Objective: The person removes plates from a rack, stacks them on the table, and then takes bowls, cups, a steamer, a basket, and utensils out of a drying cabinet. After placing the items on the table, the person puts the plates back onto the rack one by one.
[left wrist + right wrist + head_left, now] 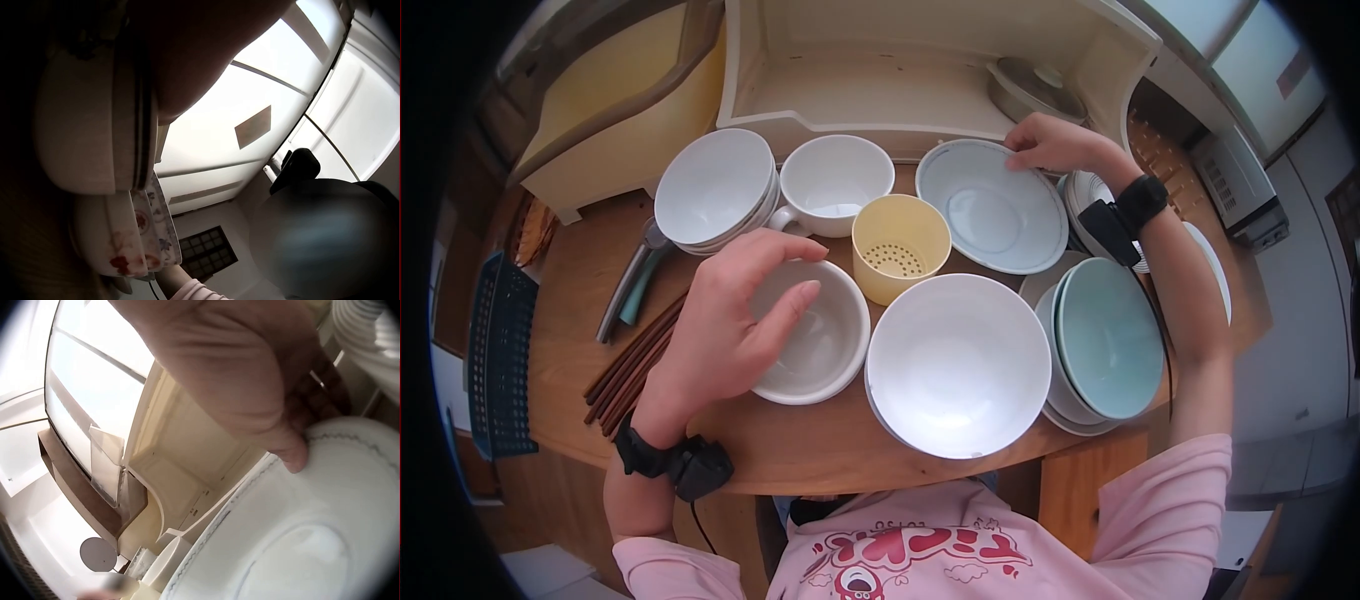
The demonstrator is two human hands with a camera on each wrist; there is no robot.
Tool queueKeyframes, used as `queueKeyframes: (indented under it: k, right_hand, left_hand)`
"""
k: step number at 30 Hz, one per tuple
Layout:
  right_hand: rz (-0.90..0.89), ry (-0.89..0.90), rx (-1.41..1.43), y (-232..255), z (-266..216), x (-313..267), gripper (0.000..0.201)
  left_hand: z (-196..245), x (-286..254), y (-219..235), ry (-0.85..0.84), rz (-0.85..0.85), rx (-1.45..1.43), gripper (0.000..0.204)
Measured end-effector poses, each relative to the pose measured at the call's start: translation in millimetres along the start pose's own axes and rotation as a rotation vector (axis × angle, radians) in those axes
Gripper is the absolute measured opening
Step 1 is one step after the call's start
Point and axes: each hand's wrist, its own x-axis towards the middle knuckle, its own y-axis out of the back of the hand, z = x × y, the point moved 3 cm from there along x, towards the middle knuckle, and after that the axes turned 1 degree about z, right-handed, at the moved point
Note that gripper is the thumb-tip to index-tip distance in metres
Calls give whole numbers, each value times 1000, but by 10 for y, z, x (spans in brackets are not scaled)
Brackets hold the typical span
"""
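My right hand (pixel 1060 148) pinches the far rim of a pale shallow dish (pixel 990 210) with a thin patterned edge. In the right wrist view the thumb (pixel 292 456) lies on the inside of that rim, with the other fingers behind it. My left hand (pixel 725 325) hovers over a cream-white bowl (pixel 825 350), thumb and fingers apart and nothing between them. Right of that bowl stands a large white bowl (pixel 958 365). Between the bowls and the dish is a yellow cup (pixel 900 225) with holes in its bottom.
White bowls (pixel 712 190) and a white mug (pixel 838 180) stand at the back left. Brown chopsticks (pixel 635 365) lie left. Green bowls (pixel 1110 340) are stacked right. Behind rises a cream rack (pixel 870 90) holding a lidded pot (pixel 1038 90). A blue basket (pixel 498 360) is beside the table.
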Motion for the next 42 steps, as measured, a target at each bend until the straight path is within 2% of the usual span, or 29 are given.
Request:
queueKeyframes:
  k: [5,11,14,16,21,23,24,26,27,29,35,42]
  right_hand:
    - [-6,34,71,-9,-71,-16,15]
    - [76,182,71,182,-137,-8,15]
    - [136,229,-25,292,-166,-5,15]
    - [183,190,172,365,-203,-25,14]
    - [312,98,270,566,-51,76,16]
    - [464,-44,376,595,41,123,20]
    - [464,-42,375,593,58,143,20]
    - [547,-252,394,586,78,170,23]
    - [546,-248,394,569,88,209,23]
    - [566,-282,568,497,174,311,25]
    - [505,-373,661,313,354,644,25]
    - [425,-266,875,87,268,718,27]
  left_hand:
    - [9,7,0,-2,9,-19,22]
    - [52,30,-19,-15,15,-15,22]
    - [41,16,-10,2,-12,-19,24]
    - [7,1,6,-7,-16,-20,24]
    - [4,-4,14,0,-16,-13,24]
    - [6,-5,12,2,-17,-2,24]
    - [8,-4,12,8,-20,-13,24]
    - [-3,-8,17,14,-18,-19,24]
    - [-12,-11,13,11,-20,-11,24]
    - [-16,-12,16,9,-22,-2,24]
    - [-23,-13,15,5,-17,-11,24]
    - [-28,-15,22,-11,-17,10,23]
